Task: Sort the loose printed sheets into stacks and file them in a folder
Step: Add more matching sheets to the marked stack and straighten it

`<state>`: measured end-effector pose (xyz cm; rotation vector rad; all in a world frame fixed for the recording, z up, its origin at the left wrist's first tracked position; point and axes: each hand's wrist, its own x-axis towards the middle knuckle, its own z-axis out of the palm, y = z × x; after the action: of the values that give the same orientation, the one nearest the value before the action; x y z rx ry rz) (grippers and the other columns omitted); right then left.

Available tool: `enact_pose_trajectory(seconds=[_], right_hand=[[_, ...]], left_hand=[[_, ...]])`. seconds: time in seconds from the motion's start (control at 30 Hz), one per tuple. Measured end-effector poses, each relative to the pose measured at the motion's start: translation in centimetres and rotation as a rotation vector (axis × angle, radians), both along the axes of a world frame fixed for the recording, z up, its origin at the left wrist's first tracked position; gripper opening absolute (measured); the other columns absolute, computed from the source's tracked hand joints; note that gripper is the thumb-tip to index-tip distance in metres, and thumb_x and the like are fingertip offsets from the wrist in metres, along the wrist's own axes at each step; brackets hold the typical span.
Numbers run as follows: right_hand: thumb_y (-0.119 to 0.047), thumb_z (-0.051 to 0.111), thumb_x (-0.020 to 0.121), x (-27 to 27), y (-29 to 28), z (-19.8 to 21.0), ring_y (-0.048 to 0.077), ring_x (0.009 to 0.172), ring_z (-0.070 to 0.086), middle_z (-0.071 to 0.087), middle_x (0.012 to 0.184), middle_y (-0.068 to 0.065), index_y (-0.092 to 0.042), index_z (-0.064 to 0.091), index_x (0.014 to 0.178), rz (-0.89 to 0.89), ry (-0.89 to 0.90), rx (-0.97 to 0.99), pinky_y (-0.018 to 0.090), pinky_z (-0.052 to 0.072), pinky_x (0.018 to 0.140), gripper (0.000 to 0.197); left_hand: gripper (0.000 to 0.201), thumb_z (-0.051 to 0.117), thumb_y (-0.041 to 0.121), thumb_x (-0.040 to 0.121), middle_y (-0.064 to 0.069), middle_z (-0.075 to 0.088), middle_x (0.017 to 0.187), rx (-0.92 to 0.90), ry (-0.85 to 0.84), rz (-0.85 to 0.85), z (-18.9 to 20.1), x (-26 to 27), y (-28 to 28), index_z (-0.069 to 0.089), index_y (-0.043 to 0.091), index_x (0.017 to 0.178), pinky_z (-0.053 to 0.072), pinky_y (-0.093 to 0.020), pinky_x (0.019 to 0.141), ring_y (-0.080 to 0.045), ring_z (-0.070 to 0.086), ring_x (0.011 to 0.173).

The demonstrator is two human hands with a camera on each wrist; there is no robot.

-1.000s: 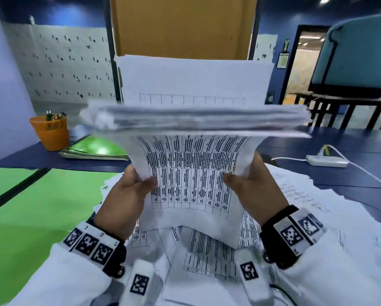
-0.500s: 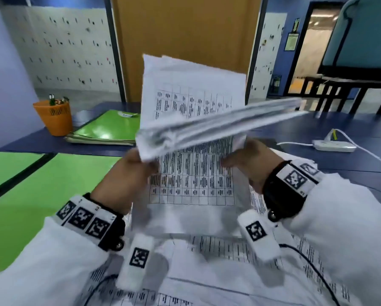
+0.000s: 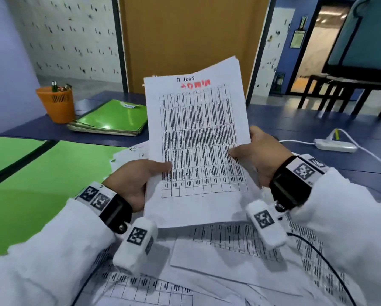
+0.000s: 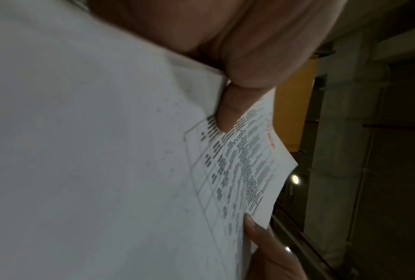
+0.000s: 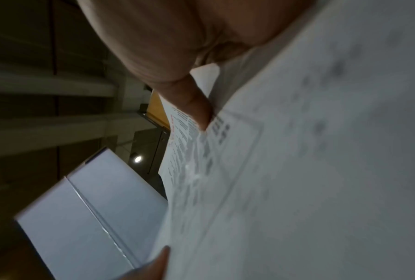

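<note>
A stack of printed sheets (image 3: pixel 196 138) stands upright above the table, its top page a table grid with red lettering at the head. My left hand (image 3: pixel 141 180) grips its lower left edge, thumb across the front. My right hand (image 3: pixel 257 151) grips the right edge the same way. In the left wrist view the stack (image 4: pixel 106 151) fills the frame with my left thumb (image 4: pixel 228 111) on the print. The right wrist view shows my right thumb (image 5: pixel 194 102) pressed on the stack (image 5: pixel 297 170). Loose printed sheets (image 3: pixel 218 261) lie spread on the table below.
A green folder (image 3: pixel 112 118) lies on a pile at the back left, beside an orange pen cup (image 3: pixel 57 102). A green table section (image 3: pixel 30 184) lies at the left. A white power strip (image 3: pixel 335 146) with its cable sits at the right. Dark chairs (image 3: pixel 339 93) stand behind.
The stack was lying flat on edge between my hands, then tipped, and now stands upright with its printed top page facing me. Both hands kept their hold on its sides.
</note>
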<state>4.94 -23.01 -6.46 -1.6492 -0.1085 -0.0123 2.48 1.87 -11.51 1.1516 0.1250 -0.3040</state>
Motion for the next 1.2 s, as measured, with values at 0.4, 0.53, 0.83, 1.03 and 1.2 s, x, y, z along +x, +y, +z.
enact_pose_trajectory(seconds=[0.4,0.53,0.83,1.03,1.2], right_hand=[[-0.045,0.087,0.068,-0.7,-8.0,-1.4,0.024,0.076,0.059,0.064,0.091,0.010,-0.005,0.065,0.095,-0.307,0.478,-0.864,0.029,0.047,0.062,0.053],[-0.060,0.081,0.067,-2.1,-6.0,-2.3,0.015,0.065,0.059,0.067,0.073,0.003,-0.011,0.065,0.070,-0.100,0.497,-1.222,0.024,0.045,0.055,0.052],[-0.054,0.078,0.076,-2.0,-4.1,-3.4,0.010,0.044,0.048,0.047,0.047,-0.004,-0.015,0.050,0.049,-0.062,0.444,-1.414,0.020,0.038,0.046,0.055],[-0.056,0.061,0.088,-3.0,-3.8,-4.8,0.018,0.099,0.063,0.067,0.110,0.002,-0.014,0.068,0.107,-0.035,0.302,-1.551,0.031,0.052,0.088,0.046],[-0.047,0.049,0.098,-4.2,-3.3,-4.8,0.016,0.129,0.050,0.044,0.150,-0.008,-0.038,0.050,0.140,0.005,0.264,-1.480,0.030,0.041,0.107,0.043]], left_hand=[[0.037,0.065,0.016,0.099,-0.012,0.067,0.118,0.473,-0.230,0.690,-0.4,3.0,7.5,0.060,0.002,0.133,0.047,-0.035,0.092,-0.018,0.059,0.105],[0.045,0.067,0.033,0.098,-0.001,0.064,0.129,0.494,-0.185,0.795,-0.1,3.8,9.6,0.062,0.009,0.136,0.045,-0.033,0.093,-0.017,0.059,0.115],[0.044,0.074,0.027,0.089,-0.014,0.068,0.131,0.241,-0.258,0.743,-1.1,3.8,8.5,0.064,0.010,0.128,0.049,-0.038,0.103,-0.030,0.065,0.122],[0.046,0.074,0.027,0.082,0.000,0.074,0.124,0.065,-0.265,0.633,-3.6,5.8,9.2,0.070,0.022,0.127,0.046,-0.054,0.107,-0.030,0.068,0.119],[0.033,0.080,0.041,0.070,0.003,0.076,0.117,0.124,-0.286,0.585,-4.4,6.6,9.3,0.080,0.031,0.101,0.047,-0.054,0.108,-0.026,0.070,0.113]])
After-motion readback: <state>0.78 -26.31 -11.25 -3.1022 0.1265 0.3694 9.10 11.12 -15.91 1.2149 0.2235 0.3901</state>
